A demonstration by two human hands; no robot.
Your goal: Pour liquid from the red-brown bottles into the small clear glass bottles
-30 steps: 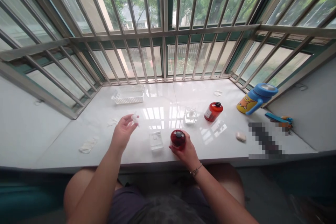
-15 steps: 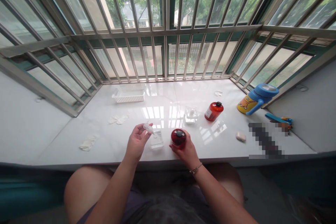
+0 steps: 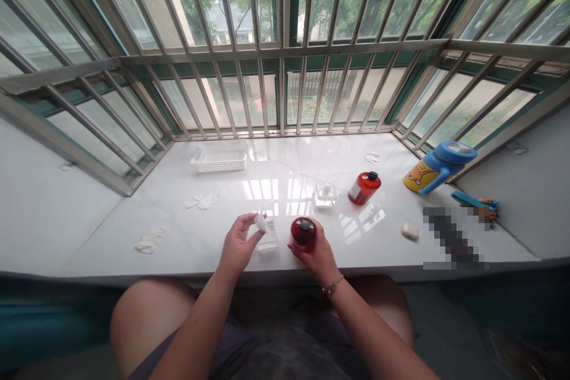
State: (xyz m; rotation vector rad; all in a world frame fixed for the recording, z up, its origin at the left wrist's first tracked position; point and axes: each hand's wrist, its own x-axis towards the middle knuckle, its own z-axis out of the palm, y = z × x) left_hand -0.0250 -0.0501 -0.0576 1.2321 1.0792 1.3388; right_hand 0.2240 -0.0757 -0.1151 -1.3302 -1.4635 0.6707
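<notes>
My left hand (image 3: 237, 247) pinches a small translucent white stopper-like piece (image 3: 260, 224) between thumb and fingers. Just under and beside it stands a clear square container (image 3: 268, 242), partly covered by the fingertips. My right hand (image 3: 319, 256) is wrapped round a dark red bottle (image 3: 303, 231) with a black cap, upright near the table's front edge. Behind the bottle stands a second clear square container (image 3: 325, 195) with a whitish top. Farther right is another red bottle (image 3: 364, 188) with a black cap and a white label.
A white perforated basket (image 3: 221, 163) stands at the back left of the white tabletop (image 3: 133, 214). Crumpled white pieces (image 3: 151, 240) lie at left. On the right are a blue and yellow mug (image 3: 439, 167), a pale soap-like block (image 3: 409, 231) and a blue strap (image 3: 472, 200).
My left hand has moved slightly right and turned the translucent piece, bringing it over the edge of the clear container. My right hand stays on the red bottle.
</notes>
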